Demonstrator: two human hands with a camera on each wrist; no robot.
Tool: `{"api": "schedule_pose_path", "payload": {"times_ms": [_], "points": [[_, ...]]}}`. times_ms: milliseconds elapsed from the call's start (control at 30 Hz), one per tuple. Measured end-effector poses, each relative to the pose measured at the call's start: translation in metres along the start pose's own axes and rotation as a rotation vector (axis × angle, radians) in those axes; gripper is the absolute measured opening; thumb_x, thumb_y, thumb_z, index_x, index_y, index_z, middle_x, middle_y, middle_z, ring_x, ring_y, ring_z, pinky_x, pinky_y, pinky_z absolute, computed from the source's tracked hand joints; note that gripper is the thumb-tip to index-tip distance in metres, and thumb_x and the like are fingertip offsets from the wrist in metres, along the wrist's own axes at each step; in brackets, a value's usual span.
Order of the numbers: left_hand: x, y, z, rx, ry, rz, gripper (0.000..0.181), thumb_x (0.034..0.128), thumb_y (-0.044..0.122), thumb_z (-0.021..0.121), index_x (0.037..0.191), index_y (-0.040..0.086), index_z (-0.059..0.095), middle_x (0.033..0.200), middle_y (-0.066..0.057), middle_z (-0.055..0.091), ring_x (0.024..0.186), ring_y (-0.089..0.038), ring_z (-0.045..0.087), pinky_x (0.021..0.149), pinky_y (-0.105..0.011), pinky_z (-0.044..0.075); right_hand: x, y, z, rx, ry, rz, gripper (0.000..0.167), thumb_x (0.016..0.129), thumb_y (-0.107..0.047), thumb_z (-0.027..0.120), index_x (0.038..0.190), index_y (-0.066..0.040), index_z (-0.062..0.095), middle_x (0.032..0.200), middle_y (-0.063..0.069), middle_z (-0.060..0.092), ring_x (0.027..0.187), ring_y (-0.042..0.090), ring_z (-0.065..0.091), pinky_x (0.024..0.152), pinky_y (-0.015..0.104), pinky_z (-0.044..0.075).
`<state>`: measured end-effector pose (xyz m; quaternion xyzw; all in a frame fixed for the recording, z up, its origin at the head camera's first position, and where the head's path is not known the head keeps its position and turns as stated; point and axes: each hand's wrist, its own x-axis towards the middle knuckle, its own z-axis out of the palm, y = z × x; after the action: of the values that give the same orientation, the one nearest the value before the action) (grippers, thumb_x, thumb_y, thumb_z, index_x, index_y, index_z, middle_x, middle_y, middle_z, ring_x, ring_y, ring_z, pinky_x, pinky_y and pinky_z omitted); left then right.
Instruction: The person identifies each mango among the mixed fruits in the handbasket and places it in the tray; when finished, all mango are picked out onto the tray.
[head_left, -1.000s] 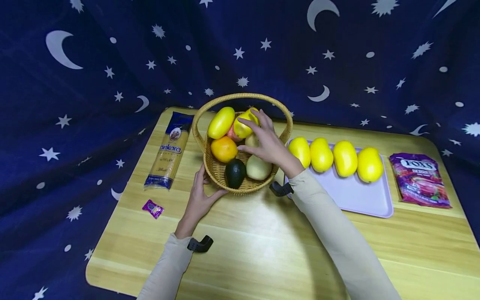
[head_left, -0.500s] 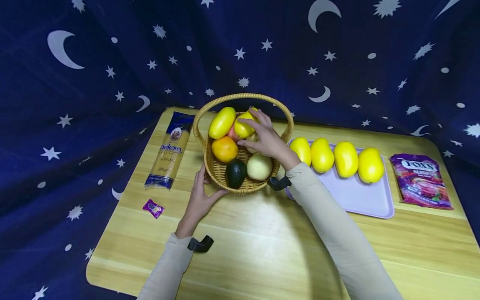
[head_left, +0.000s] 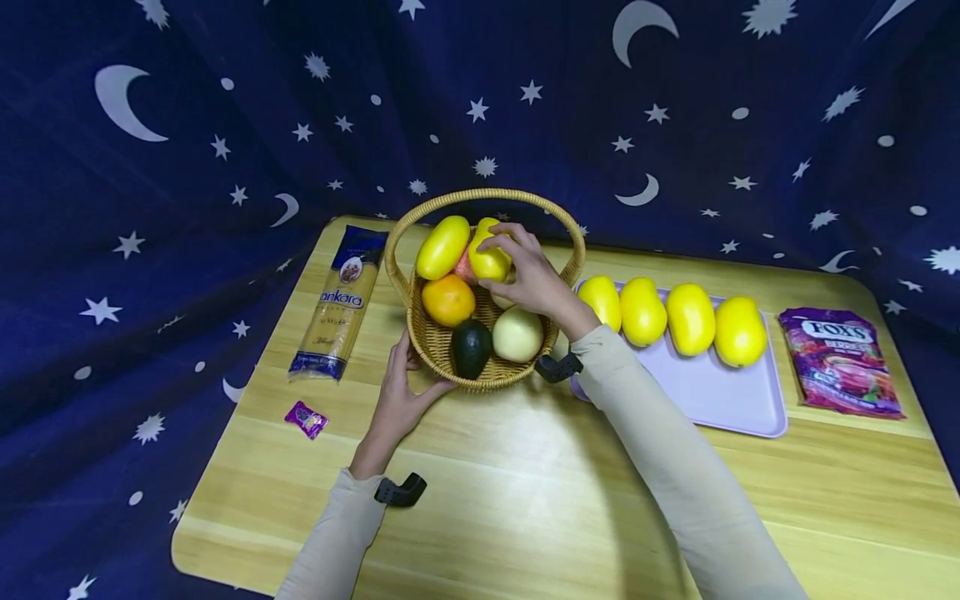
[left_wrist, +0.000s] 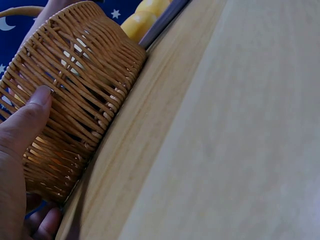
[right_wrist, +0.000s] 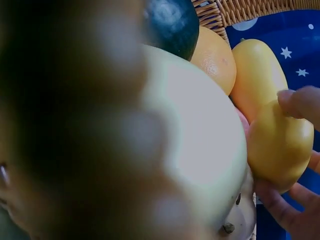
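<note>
A wicker basket (head_left: 486, 385) with a tall handle stands near the table's far edge. My left hand (head_left: 399, 406) grips its lower left side; in the left wrist view the thumb (left_wrist: 31, 117) presses the woven wall. Inside the basket, my right hand (head_left: 534, 279) holds a yellow mango (head_left: 487, 254) at the back. The right wrist view shows the thumb and fingers about this mango (right_wrist: 280, 150). Around it lie another yellow mango (head_left: 444, 247), an orange (head_left: 448, 300), a dark avocado (head_left: 471, 348) and a pale round fruit (head_left: 517, 335). A pinkish fruit (head_left: 464, 268) is mostly hidden beneath.
Right of the basket, a lilac tray (head_left: 723, 400) bears several yellow mangoes (head_left: 691, 318) in a row. A purple sweets bag (head_left: 840, 360) lies beyond it. On the left are a spaghetti packet (head_left: 337, 304) and a wrapped sweet (head_left: 306, 419). A starry cloth (head_left: 300, 167) hangs behind.
The mango under my right hand has turned more upright and shifted slightly toward me. My right wrist has moved a little to the left. The left hand stays on the basket.
</note>
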<state>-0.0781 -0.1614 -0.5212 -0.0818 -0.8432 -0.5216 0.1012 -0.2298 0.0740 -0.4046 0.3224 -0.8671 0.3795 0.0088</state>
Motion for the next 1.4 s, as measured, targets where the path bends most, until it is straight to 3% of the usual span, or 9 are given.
{"api": "schedule_pose_path", "payload": {"times_ms": [200, 467, 600, 1100, 1400], "points": [[-0.001, 0.001, 0.000, 0.000, 0.002, 0.006, 0.113, 0.0742, 0.024, 0.087, 0.158, 0.026, 0.012, 0.139, -0.012, 0.043, 0.110, -0.021, 0.052, 0.089, -0.030, 0.045, -0.003, 0.003, 0.001, 0.030, -0.022, -0.024, 0.049, 0.087, -0.021, 0.071, 0.134, -0.020, 0.056, 0.154, 0.009, 0.027, 0.140, 0.033, 0.026, 0.106, 0.053, 0.036], [0.000, 0.001, 0.000, -0.002, 0.003, -0.001, 0.114, 0.0734, 0.024, 0.088, 0.158, 0.026, 0.012, 0.140, -0.011, 0.043, 0.110, -0.021, 0.052, 0.090, -0.032, 0.046, -0.004, 0.004, 0.005, 0.141, 0.040, 0.114, 0.046, 0.088, -0.030, 0.074, 0.130, -0.021, 0.058, 0.153, 0.015, 0.026, 0.135, 0.035, 0.040, 0.107, 0.049, 0.041], [0.000, 0.001, 0.000, -0.005, -0.001, -0.015, 0.114, 0.0736, 0.025, 0.088, 0.158, 0.028, 0.011, 0.141, -0.011, 0.042, 0.111, -0.021, 0.052, 0.091, -0.035, 0.046, -0.005, 0.004, 0.005, 0.174, 0.054, 0.127, 0.042, 0.090, -0.030, 0.073, 0.129, -0.021, 0.059, 0.152, 0.014, 0.028, 0.135, 0.035, 0.041, 0.106, 0.048, 0.042], [-0.001, 0.002, 0.001, 0.003, -0.006, -0.008, 0.112, 0.0749, 0.024, 0.087, 0.158, 0.025, 0.012, 0.142, -0.011, 0.041, 0.111, -0.021, 0.051, 0.091, -0.034, 0.045, -0.017, 0.004, 0.011, 0.189, 0.145, 0.054, 0.030, 0.087, -0.021, 0.071, 0.116, -0.017, 0.065, 0.145, 0.013, 0.029, 0.134, 0.028, 0.036, 0.103, 0.044, 0.042], [-0.001, 0.001, 0.001, -0.008, 0.005, 0.000, 0.111, 0.0745, 0.021, 0.087, 0.158, 0.023, 0.014, 0.140, -0.013, 0.043, 0.110, -0.025, 0.052, 0.091, -0.041, 0.046, -0.051, -0.013, 0.001, 0.209, 0.162, -0.101, 0.031, 0.082, -0.010, 0.075, 0.112, -0.014, 0.068, 0.143, 0.016, 0.035, 0.134, 0.027, 0.035, 0.102, 0.047, 0.039]]}}
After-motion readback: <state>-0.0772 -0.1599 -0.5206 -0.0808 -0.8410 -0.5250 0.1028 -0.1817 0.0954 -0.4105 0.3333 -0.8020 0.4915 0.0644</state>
